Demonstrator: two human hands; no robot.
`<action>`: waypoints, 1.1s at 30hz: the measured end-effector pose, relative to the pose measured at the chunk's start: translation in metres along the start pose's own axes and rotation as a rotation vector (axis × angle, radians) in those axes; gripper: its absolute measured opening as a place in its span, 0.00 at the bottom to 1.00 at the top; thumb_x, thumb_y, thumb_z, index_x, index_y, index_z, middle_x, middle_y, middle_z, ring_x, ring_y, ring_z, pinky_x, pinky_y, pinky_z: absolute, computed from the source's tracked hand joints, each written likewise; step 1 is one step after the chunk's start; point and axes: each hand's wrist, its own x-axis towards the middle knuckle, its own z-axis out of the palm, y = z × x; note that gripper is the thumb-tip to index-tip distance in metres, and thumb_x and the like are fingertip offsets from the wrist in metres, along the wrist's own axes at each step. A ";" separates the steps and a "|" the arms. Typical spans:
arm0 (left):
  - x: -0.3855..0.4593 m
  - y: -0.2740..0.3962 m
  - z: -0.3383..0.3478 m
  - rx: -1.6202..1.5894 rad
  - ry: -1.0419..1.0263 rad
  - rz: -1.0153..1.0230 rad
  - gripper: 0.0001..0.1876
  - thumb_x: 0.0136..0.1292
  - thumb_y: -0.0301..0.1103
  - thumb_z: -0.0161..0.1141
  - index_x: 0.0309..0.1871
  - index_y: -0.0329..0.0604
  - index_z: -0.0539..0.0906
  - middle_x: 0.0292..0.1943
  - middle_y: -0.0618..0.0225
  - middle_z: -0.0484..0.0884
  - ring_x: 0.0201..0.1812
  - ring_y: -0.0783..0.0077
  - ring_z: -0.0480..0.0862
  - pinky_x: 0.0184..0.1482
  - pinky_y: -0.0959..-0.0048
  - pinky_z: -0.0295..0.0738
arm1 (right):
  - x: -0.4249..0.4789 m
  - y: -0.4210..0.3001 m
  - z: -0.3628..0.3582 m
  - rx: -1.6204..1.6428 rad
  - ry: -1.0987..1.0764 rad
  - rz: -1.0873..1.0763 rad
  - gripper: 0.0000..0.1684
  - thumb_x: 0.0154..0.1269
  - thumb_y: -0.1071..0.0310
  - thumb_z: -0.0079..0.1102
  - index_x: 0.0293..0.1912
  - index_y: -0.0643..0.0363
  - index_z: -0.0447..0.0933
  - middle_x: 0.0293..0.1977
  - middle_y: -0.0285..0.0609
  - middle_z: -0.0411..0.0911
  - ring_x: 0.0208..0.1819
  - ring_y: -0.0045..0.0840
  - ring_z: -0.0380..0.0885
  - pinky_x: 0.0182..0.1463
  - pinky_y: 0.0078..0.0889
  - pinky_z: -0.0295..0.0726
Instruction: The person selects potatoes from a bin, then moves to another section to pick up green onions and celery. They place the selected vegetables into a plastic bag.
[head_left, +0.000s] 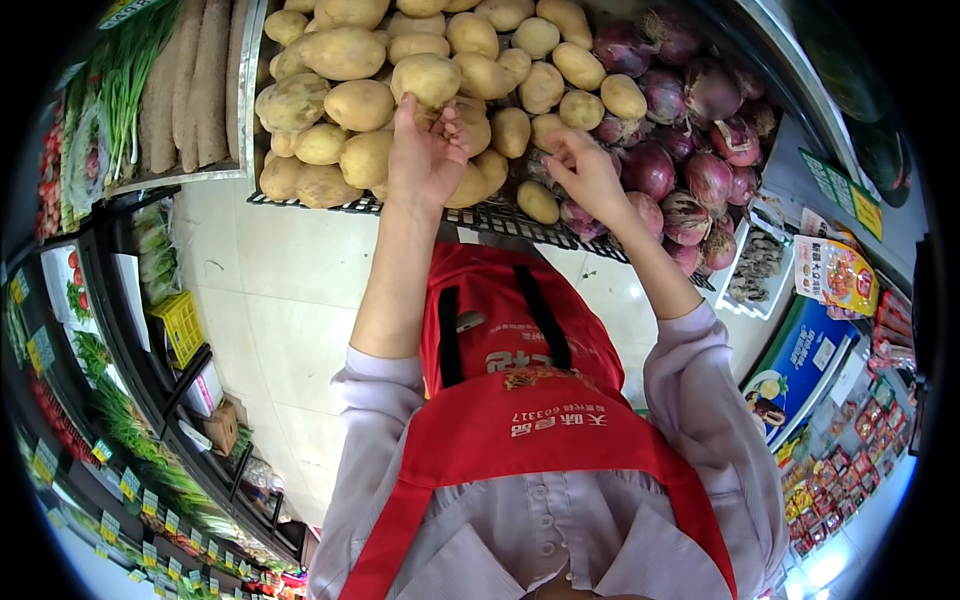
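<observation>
My left hand (429, 154) is palm up over the potato pile, thumb and curled fingers apart. Its thumb tip meets the lower edge of a large potato (426, 79) lying on top of the heap; I see nothing enclosed in the palm. Above the seam between potatoes and red onions, my right hand (586, 174) has bent fingers spread a little, with no item visible in them. A smaller potato (538, 202) rests just below its fingertips at the front edge. Red onions (648, 168) lie right beside that hand. Both heaps sit in black plastic crates (510, 222).
Long brown root vegetables (202, 82) and green onions (135, 82) adjoin on the left. A metal divider (249, 90) edges the potatoes. Right stand a white tray (757, 266) of dark goods and packaged food (836, 274). Vegetable shelves (142, 360) curve along the left, across tiled floor (292, 300).
</observation>
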 end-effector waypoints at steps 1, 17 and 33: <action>0.001 0.000 -0.003 -0.003 -0.016 -0.024 0.23 0.67 0.48 0.49 0.46 0.31 0.69 0.31 0.67 0.71 0.29 0.76 0.67 0.32 0.79 0.65 | -0.005 0.007 0.002 -0.153 -0.039 -0.065 0.19 0.58 0.64 0.59 0.47 0.63 0.71 0.40 0.49 0.74 0.42 0.33 0.77 0.44 0.31 0.77; -0.030 -0.018 -0.032 0.176 -0.029 -0.030 0.15 0.69 0.36 0.45 0.48 0.33 0.73 0.31 0.71 0.71 0.31 0.79 0.69 0.33 0.81 0.66 | -0.010 0.033 0.028 -0.302 -0.281 0.113 0.33 0.46 0.57 0.67 0.50 0.63 0.69 0.37 0.58 0.78 0.42 0.42 0.79 0.47 0.39 0.77; -0.063 -0.090 -0.062 0.769 -0.073 0.011 0.20 0.66 0.44 0.53 0.52 0.37 0.69 0.35 0.66 0.76 0.30 0.81 0.71 0.30 0.81 0.66 | -0.027 0.005 0.011 0.412 -0.105 0.210 0.24 0.65 0.64 0.54 0.57 0.67 0.65 0.42 0.52 0.76 0.42 0.30 0.78 0.43 0.31 0.77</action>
